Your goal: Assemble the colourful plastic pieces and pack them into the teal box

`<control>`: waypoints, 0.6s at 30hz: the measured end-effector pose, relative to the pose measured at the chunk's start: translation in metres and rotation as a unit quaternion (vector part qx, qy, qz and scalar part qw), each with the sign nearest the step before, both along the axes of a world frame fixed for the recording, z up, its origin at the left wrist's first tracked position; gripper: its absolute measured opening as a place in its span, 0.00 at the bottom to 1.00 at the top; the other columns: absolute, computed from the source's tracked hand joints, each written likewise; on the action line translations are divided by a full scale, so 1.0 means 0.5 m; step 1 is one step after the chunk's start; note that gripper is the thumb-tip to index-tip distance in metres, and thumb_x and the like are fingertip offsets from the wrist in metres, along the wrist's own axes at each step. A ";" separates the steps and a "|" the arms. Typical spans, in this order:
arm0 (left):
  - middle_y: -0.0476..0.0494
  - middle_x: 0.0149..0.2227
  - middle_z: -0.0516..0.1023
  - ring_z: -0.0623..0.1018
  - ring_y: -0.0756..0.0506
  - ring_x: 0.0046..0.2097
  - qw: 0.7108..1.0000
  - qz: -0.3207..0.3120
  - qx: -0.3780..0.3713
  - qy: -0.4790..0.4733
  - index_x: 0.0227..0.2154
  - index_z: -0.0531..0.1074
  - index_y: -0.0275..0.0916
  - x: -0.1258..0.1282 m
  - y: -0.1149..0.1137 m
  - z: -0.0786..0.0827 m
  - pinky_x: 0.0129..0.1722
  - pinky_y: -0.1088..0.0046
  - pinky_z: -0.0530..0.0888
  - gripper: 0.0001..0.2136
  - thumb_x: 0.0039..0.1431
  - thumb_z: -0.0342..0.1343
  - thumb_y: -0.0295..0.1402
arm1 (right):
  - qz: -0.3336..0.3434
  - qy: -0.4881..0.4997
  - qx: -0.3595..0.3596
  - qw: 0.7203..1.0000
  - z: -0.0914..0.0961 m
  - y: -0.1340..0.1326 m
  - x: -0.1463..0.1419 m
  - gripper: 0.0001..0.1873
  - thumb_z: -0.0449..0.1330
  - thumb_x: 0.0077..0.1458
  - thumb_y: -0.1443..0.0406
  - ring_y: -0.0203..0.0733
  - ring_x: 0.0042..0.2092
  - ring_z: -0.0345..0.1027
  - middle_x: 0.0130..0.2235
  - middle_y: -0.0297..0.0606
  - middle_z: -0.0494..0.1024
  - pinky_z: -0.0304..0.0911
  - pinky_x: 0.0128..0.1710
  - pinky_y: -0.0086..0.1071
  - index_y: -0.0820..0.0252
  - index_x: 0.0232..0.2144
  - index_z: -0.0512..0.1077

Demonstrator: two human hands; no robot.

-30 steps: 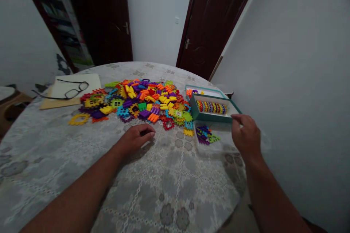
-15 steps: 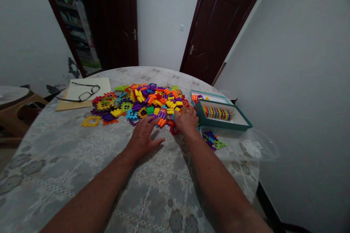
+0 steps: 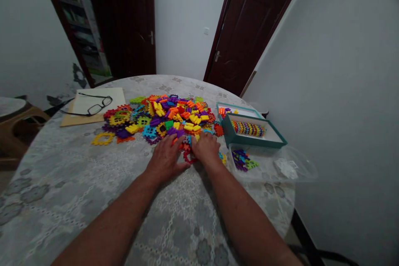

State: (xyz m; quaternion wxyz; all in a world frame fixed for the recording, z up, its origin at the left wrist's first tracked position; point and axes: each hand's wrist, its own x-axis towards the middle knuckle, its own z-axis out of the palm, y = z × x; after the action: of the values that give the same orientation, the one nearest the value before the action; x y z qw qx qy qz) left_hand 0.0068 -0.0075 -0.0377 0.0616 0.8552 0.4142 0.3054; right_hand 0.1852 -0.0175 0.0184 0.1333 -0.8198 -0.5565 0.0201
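A heap of colourful plastic gear-shaped toy pieces and small connectors [image 3: 149, 131] lies on the round table. My left hand [image 3: 165, 156] rests at the heap's near edge, with its thumb spread out and its fingertips against purple and orange connectors. To its right, my right hand [image 3: 205, 147] bends over the near side of the pile, fingers slightly apart and tips mostly hidden among the pieces. A red gear piece [image 3: 188, 158] lies between the two hands. Yellow and blue pieces [image 3: 222, 158] show just right of my right hand.
Right of the heap stands a green-rimmed box [image 3: 254, 143] holding a striped, beaded-looking roll [image 3: 248, 129]. Nearer lies a clear plastic container [image 3: 264, 170] with purple and green pieces. Black glasses [image 3: 94, 109] rest on papers [image 3: 116, 95] at left. A wall [image 3: 343, 91] borders the right side.
My right hand has moved nearer and to the left, and pieces have shifted with it. The red gear piece now lies closer between my hands. My left hand has shifted slightly right.
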 end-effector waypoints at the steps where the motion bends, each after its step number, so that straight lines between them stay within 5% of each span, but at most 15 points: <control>1: 0.29 0.71 0.64 0.65 0.24 0.70 1.000 0.001 0.001 -0.001 0.71 0.61 0.46 -0.001 -0.003 0.001 0.68 0.40 0.65 0.47 0.50 0.75 0.45 | 0.018 0.001 0.004 1.000 0.000 -0.009 -0.013 0.31 0.52 0.72 0.47 0.66 0.60 0.68 0.58 0.62 0.75 0.65 0.56 0.56 0.66 0.60 0.73; 11: 0.26 0.69 0.66 0.69 0.24 0.68 0.997 0.011 -0.024 0.074 0.70 0.62 0.43 -0.018 -0.020 0.017 0.66 0.42 0.67 0.41 0.51 0.67 0.35 | 0.167 0.086 0.048 0.981 -0.001 -0.076 -0.069 0.23 0.55 0.70 0.59 0.60 0.68 0.62 0.70 0.57 0.65 0.59 0.67 0.53 0.65 0.61 0.73; 18: 0.26 0.70 0.64 0.67 0.24 0.69 0.994 0.002 -0.067 0.083 0.69 0.64 0.42 -0.053 -0.047 0.029 0.67 0.41 0.65 0.42 0.53 0.70 0.48 | 0.331 0.223 0.153 0.904 -0.010 -0.112 -0.002 0.25 0.51 0.66 0.72 0.45 0.70 0.61 0.67 0.49 0.71 0.57 0.72 0.44 0.61 0.61 0.75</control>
State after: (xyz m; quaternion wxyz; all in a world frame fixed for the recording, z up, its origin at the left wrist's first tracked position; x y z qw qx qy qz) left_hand -0.0195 -0.0309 -0.0232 0.0838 0.8706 0.4394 0.2049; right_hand 0.1843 -0.0735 0.0136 0.3633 -0.5323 -0.7477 0.1602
